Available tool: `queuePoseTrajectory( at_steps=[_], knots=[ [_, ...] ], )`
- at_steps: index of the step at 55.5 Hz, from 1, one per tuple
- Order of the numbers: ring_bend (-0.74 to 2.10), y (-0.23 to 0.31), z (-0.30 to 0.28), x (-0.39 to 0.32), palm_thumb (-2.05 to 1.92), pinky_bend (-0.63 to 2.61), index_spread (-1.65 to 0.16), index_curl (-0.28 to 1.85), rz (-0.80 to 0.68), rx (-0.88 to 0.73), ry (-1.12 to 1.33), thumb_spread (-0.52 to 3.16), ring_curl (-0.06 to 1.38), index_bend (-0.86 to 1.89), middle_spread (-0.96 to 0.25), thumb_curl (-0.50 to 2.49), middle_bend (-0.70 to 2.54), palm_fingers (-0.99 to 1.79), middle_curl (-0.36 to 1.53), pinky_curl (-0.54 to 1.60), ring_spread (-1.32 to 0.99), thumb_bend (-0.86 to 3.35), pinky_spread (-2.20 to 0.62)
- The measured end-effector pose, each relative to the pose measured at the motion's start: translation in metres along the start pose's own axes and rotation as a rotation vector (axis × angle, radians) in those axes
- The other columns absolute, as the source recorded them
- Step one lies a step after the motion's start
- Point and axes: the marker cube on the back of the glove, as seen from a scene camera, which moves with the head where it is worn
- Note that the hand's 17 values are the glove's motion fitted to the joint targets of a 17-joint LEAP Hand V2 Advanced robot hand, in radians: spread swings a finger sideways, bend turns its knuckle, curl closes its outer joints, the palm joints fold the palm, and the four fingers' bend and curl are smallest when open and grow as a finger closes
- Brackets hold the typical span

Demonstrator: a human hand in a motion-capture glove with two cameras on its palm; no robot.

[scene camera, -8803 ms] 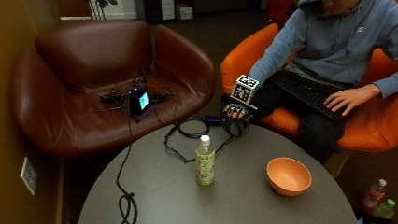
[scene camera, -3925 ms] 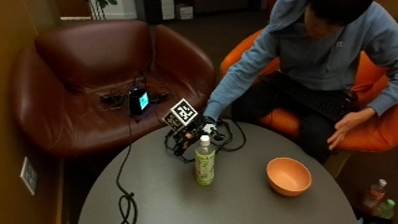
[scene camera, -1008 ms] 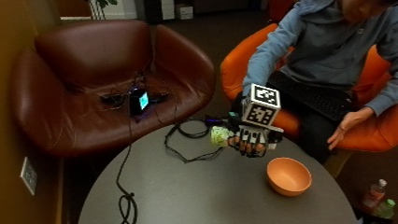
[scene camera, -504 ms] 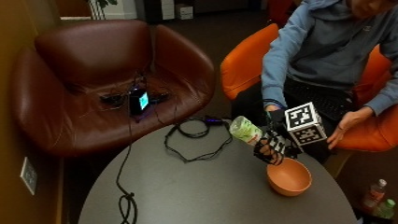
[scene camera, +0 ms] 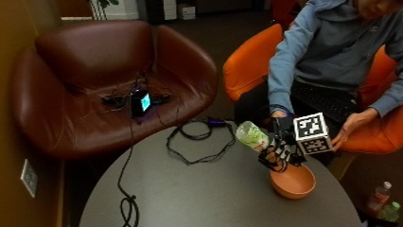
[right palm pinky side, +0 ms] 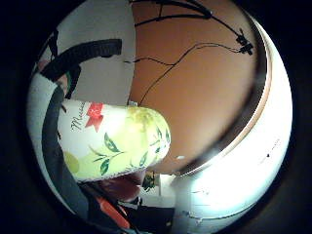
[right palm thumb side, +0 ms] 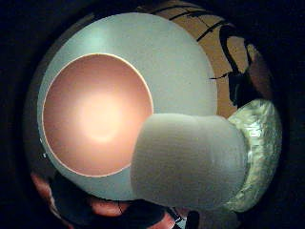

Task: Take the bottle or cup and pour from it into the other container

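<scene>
While your gloved right hand (scene camera: 281, 149) has its fingers curled round the bottle (scene camera: 252, 135), start from the left of that grip: the bottle's base end sticks out to that side and upward, away from the bowl, over the grey table (scene camera: 207, 194). Its long axis runs tilted through your hand, base high on the left and white cap end (right palm thumb side: 188, 160) low on the right. That cap end shows close against your palm and aimed toward the orange bowl (scene camera: 293, 182), which lies just below and a little to the right of the grip, resting on the table. I judge the pour turns on this: the mouth must sit over the bowl's open inside (right palm thumb side: 97, 114), and the palm camera already shows the bowl directly beneath the cap. The cap looks to be on, so nothing could flow yet. On the label (right palm pinky side: 109, 144) you can read green leaves, a red ribbon mark and script beginning "Mu"; the rest is cut off.
</scene>
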Motion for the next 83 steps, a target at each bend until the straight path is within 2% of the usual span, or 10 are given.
queuePoseTrajectory(
  at_steps=[30,83],
  knots=[
    [0.41,0.001,0.008,-0.005,0.94,0.39,-0.20,0.43,0.019,-0.031,-0.133,0.22,0.45,0.15,-0.11,0.73,0.36,1.20,0.51,0.40,-0.22,-0.04,-0.31],
    [0.41,0.003,0.014,-0.015,0.94,0.39,-0.20,0.43,0.022,-0.009,-0.212,0.23,0.45,0.15,-0.12,0.73,0.35,1.20,0.51,0.39,-0.22,-0.04,-0.31]
  ],
)
